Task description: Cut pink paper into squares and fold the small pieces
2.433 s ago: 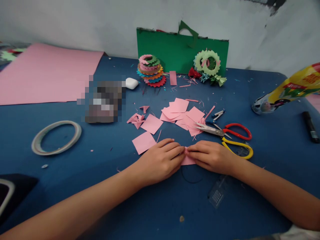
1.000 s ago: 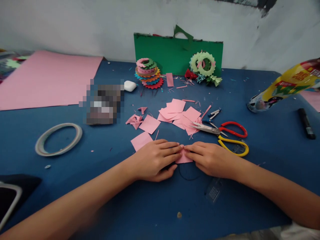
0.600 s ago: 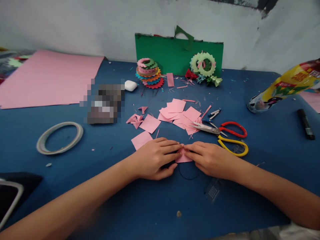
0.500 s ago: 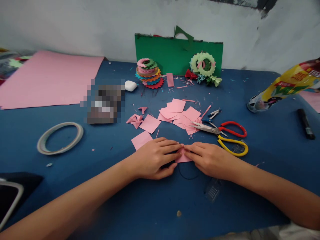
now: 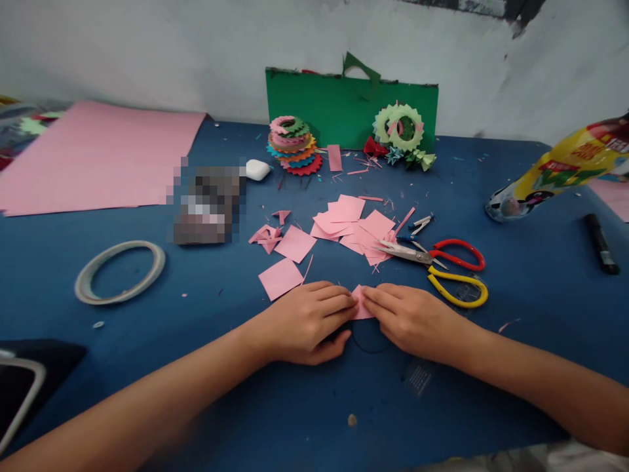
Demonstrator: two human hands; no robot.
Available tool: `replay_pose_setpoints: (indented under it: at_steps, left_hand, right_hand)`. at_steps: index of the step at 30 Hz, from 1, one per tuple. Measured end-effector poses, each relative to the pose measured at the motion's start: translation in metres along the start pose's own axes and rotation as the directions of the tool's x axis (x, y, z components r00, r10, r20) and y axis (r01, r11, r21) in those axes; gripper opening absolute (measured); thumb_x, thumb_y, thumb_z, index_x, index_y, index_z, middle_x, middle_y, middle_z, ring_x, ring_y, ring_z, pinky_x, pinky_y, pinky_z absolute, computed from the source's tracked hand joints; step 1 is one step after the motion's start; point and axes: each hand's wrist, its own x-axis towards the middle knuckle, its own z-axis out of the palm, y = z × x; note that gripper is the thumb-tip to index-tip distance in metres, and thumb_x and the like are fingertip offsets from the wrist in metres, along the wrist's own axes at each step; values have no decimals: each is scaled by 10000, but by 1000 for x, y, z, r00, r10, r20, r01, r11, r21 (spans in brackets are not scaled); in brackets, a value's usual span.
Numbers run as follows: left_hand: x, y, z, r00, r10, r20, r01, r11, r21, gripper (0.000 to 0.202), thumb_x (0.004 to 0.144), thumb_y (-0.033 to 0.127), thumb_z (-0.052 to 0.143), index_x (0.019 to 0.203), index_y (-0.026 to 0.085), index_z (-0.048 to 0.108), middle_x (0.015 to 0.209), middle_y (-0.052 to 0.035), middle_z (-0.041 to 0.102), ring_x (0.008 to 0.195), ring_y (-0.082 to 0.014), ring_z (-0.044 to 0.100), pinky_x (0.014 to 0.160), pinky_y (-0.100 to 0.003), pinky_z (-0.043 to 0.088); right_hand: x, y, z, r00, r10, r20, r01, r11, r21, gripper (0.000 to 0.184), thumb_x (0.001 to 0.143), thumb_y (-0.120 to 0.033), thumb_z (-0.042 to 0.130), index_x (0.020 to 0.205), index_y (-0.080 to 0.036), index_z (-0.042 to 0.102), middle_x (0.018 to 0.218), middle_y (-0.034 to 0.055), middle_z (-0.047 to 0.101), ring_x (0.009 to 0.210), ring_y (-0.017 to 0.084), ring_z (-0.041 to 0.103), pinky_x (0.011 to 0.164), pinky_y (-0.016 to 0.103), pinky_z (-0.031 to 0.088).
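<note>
Between my two hands lies a small piece of pink paper on the blue table, its sides partly covered by my fingers. My left hand presses its fingertips on the paper's left side, thumb lower down. From the other side, my right hand holds the right part under its closed-together fingers. Just beyond are a loose pile of pink paper squares, two single squares and a folded pink piece. Scissors with red and yellow handles lie beyond my right hand, tips over the pile.
At the left are a tape roll and a large pink sheet. Behind stand a green board, stacked colourful paper rings and green paper rings. A compass, a yellow bottle and a black marker are rightward.
My left hand has shifted slightly down toward me, baring more of the pink square beyond it. Both hands stay on the small pink paper.
</note>
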Motion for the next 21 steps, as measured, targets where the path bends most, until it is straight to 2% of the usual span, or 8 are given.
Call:
replay_pose_setpoints:
  at_steps: [7, 12, 16, 18, 21]
  left_hand:
    - [4, 3, -3, 993, -97, 71, 100, 994, -41, 257, 824, 218, 500, 1033, 115, 610, 993, -114, 638, 941, -213, 582, 852, -345, 496]
    - [5, 2, -4, 990, -125, 62, 126, 992, -22, 255, 819, 204, 496, 1038, 140, 608, 1079, -110, 616, 1033, -231, 549, 901, -371, 468]
    - [7, 3, -3, 984, -143, 110, 146, 989, -23, 254, 828, 211, 475, 1042, 153, 598, 1197, -96, 591, 1123, -228, 519, 984, -389, 410]
    - [9, 4, -3, 975, -164, 153, 167, 986, -6, 245, 824, 221, 473, 1020, 146, 600, 1174, -96, 605, 1091, -222, 540, 994, -391, 396]
    - [12, 6, -3, 968, -185, 172, 182, 983, 34, 329, 797, 259, 508, 1088, 118, 573, 1142, -111, 618, 1059, -231, 555, 1005, -405, 377]
  right_hand:
    - [1, 1, -4, 999, -14, 42, 14, 1000, 0, 388, 879, -101, 427, 1246, 22, 464, 1188, 193, 548, 1076, 250, 525, 874, 377, 496]
    - [2, 0, -6, 999, -12, 44, 11, 1000, 14, 339, 873, -107, 441, 1183, 7, 513, 1110, 181, 575, 1047, 250, 531, 848, 388, 500]
    - [3, 0, -9, 998, 50, 44, -52, 997, 60, 309, 878, -151, 450, 1148, -38, 549, 1097, 160, 581, 1045, 249, 521, 852, 393, 490]
    - [4, -1, -10, 995, 87, 41, -91, 992, 88, 302, 880, -169, 455, 1140, -57, 560, 1099, 149, 583, 1029, 241, 524, 844, 385, 488]
    - [5, -7, -14, 991, 133, 23, -134, 988, 72, 256, 871, -164, 469, 1063, -58, 600, 1059, 152, 606, 996, 244, 536, 827, 389, 483]
